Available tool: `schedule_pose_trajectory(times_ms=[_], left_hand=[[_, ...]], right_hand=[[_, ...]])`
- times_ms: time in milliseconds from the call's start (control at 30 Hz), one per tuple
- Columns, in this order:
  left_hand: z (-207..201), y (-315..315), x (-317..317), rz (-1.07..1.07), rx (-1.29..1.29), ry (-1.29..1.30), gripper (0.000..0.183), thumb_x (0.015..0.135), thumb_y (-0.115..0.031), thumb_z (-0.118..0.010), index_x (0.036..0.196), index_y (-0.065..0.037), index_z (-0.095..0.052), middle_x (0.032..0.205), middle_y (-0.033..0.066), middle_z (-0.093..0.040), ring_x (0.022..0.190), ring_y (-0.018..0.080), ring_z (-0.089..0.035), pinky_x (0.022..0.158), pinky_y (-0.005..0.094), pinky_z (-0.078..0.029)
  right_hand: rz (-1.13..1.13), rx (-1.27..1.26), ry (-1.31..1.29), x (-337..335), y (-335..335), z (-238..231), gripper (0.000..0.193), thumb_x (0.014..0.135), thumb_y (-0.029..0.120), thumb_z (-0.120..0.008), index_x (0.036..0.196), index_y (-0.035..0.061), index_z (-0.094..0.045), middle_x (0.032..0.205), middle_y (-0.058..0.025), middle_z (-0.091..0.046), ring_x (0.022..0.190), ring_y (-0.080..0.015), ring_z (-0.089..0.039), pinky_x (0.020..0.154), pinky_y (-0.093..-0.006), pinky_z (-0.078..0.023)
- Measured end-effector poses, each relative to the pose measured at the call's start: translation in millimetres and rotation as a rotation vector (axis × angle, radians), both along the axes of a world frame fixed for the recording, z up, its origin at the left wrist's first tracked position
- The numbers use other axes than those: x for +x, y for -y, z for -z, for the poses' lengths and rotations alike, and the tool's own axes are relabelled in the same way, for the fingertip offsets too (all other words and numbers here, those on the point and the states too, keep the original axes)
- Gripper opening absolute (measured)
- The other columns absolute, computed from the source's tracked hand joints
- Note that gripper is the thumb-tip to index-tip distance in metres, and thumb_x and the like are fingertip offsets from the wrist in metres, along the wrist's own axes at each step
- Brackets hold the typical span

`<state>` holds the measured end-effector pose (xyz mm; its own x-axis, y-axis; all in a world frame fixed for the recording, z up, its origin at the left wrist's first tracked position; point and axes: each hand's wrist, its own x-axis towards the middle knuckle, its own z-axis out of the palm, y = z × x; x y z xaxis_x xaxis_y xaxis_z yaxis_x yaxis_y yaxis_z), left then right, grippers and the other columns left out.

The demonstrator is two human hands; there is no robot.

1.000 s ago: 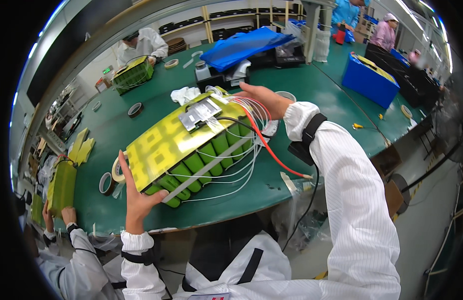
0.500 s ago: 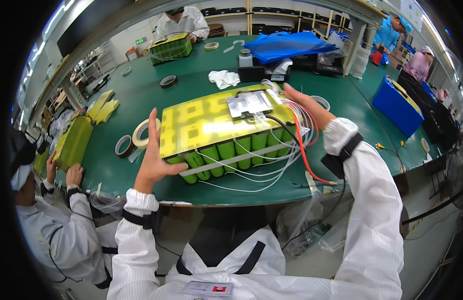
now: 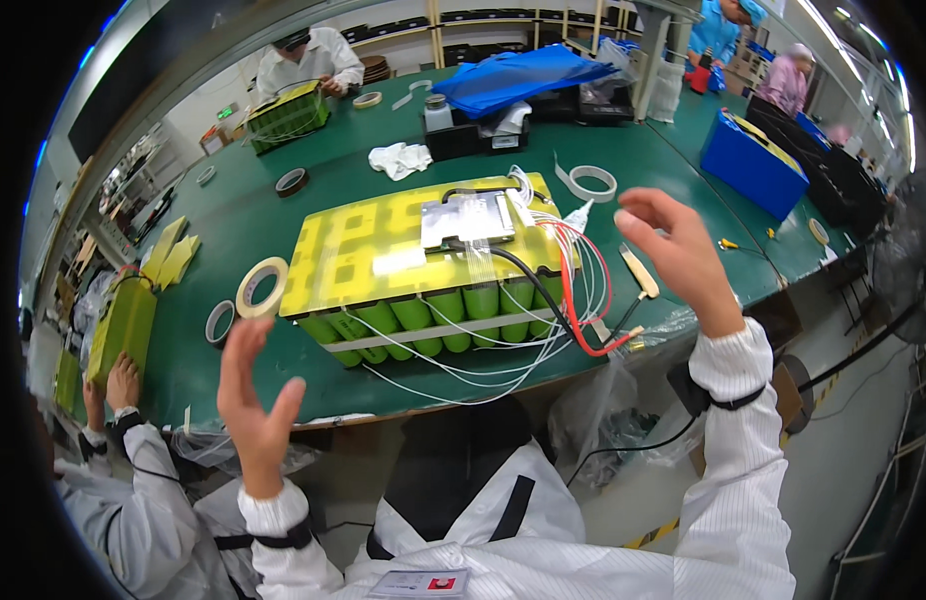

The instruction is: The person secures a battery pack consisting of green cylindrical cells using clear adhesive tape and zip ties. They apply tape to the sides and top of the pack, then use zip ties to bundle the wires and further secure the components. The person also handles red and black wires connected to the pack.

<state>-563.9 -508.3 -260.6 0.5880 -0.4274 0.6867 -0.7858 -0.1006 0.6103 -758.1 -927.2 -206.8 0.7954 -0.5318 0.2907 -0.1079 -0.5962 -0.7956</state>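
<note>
A battery pack [image 3: 353,250] of green cylindrical cells under a yellow top sheet lies on the green table before me. On its top, clear tape crosses a silver circuit board [image 3: 467,219]. White, red and black wires [image 3: 583,290] come off its right end and loop along the near side. My left hand [image 3: 255,405] is raised off the pack's near left corner, fingers apart, holding nothing. My right hand [image 3: 673,250] hovers to the right of the wires, empty, fingers spread and curved. Below it lies a tool with a pale handle [image 3: 639,272].
Tape rolls lie left of the pack [image 3: 262,288] and behind it [image 3: 591,184]. Further back are a white cloth [image 3: 400,160], a black box with a bottle [image 3: 438,113] and blue sheets [image 3: 523,80]. A blue battery pack [image 3: 753,165] stands right. Co-workers handle packs at left and across the table.
Both my hands have let go of the battery pack and moved apart, the left toward me, the right outward. The pack now rests on the table; the pale-handled tool has come into sight.
</note>
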Motion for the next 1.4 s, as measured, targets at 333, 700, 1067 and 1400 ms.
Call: schedule_pose_trajectory(times_ms=[333,700,1067,1400], left_hand=[[24,3,-66,0.118,0.091,-0.015,0.013,0.076,0.003,-0.069,0.089,0.002,-0.068,0.08,0.0112,-0.068,0.074,0.0212,-0.064,0.068,0.0284,-0.051],[45,-12,-84,0.145,0.004,-0.074,0.017,0.076,0.007,-0.067,0.093,0.003,-0.067,0.085,0.0119,-0.068,0.077,0.0206,-0.062,0.071,0.029,-0.05],[-20,88,-76,0.319,0.088,0.298,0.027,0.074,0.003,-0.073,0.101,0.0,-0.069,0.097,0.0127,-0.07,0.08,0.024,-0.064,0.069,0.0304,-0.051],[-28,147,-84,0.395,0.132,0.172,0.025,0.078,0.0,-0.072,0.103,0.0,-0.07,0.109,0.0118,-0.071,0.066,0.0114,-0.061,0.06,0.0244,-0.05]], right_hand=[[0.199,-0.287,0.207,-42,-110,39,0.029,0.082,0.013,-0.073,0.106,-0.0003,-0.065,0.097,-0.011,-0.068,0.087,-0.0214,-0.065,0.075,-0.0335,-0.05],[0.124,-0.103,-0.078,-44,-114,50,0.061,0.073,0.022,-0.082,0.124,0.0017,-0.054,0.084,-0.0135,-0.071,0.077,-0.0259,-0.068,0.072,-0.0333,-0.052],[0.112,-0.783,0.249,-50,-85,-34,0.015,0.083,0.01,-0.073,0.095,0.0025,-0.066,0.072,-0.0138,-0.064,0.062,-0.0273,-0.062,0.06,-0.0324,-0.047],[-0.129,-1.059,0.147,18,9,-83,0.019,0.088,0.02,-0.068,0.099,0.0044,-0.07,0.092,-0.0147,-0.07,0.082,-0.0358,-0.065,0.073,-0.0407,-0.052]])
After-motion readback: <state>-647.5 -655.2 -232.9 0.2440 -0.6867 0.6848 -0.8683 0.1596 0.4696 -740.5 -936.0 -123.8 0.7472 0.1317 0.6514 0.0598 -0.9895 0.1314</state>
